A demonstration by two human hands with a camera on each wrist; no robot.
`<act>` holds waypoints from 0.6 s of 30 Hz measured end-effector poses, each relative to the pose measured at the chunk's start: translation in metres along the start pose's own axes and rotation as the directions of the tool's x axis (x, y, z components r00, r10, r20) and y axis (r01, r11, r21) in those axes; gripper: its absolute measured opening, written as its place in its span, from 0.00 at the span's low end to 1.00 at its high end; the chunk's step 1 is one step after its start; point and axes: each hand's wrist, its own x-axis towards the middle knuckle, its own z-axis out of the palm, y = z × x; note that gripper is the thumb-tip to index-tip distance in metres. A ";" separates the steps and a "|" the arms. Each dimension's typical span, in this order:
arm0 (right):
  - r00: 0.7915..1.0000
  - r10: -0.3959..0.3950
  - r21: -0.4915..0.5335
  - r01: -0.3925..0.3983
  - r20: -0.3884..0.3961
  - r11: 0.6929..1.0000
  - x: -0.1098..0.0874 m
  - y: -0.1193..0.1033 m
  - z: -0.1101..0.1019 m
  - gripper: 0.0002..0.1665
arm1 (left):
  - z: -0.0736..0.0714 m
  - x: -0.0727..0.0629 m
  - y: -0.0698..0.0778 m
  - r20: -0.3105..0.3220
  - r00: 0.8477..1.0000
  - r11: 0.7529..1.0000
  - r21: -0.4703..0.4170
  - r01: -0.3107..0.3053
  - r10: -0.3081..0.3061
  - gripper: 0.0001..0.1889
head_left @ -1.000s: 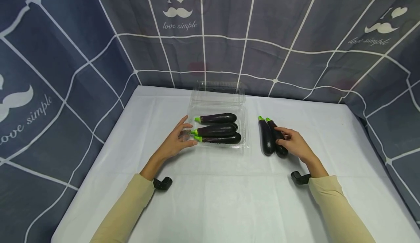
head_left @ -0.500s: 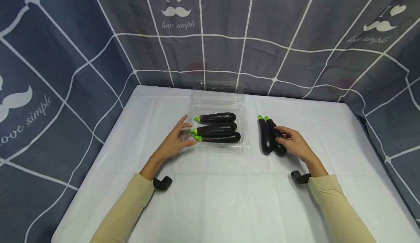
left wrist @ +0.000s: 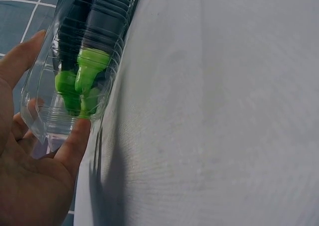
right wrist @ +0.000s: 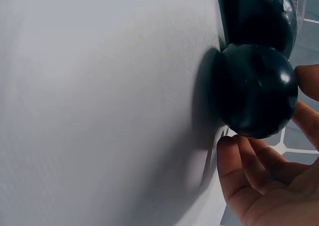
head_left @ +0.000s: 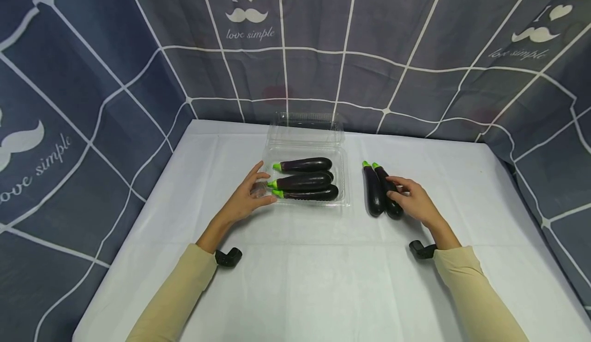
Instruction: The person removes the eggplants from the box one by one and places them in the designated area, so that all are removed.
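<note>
In the head view, a clear plastic clamshell box (head_left: 345, 178) stands with its lid raised at the back. Several dark eggplants (head_left: 304, 181) with green stem ends lie in it, partly stacked. My left hand (head_left: 246, 196) is spread at the box's left end, thumb and fingers apart; in the left wrist view its fingertips are right at the clear wall (left wrist: 37, 94). To the right of the box, two eggplants lie side by side on the cloth. My right hand (head_left: 412, 198) holds the right one (head_left: 389, 193) with thumb and fingers; the left one (head_left: 373, 190) lies against it.
A white cloth (head_left: 295, 280) covers the table. Dark curtains with white grid lines (head_left: 318, 75) enclose the back and both sides. Black camera mounts sit at the left wrist (head_left: 228, 258) and right wrist (head_left: 421, 249).
Both hands keep their places at the box and the eggplant. The whole head view shifts very slightly.
</note>
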 end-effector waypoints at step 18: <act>0.997 -0.034 0.035 0.036 -0.063 0.999 -0.010 -0.004 0.000 0.26 | -0.001 -0.001 0.002 0.006 1.000 1.000 0.011 -0.018 0.018 0.32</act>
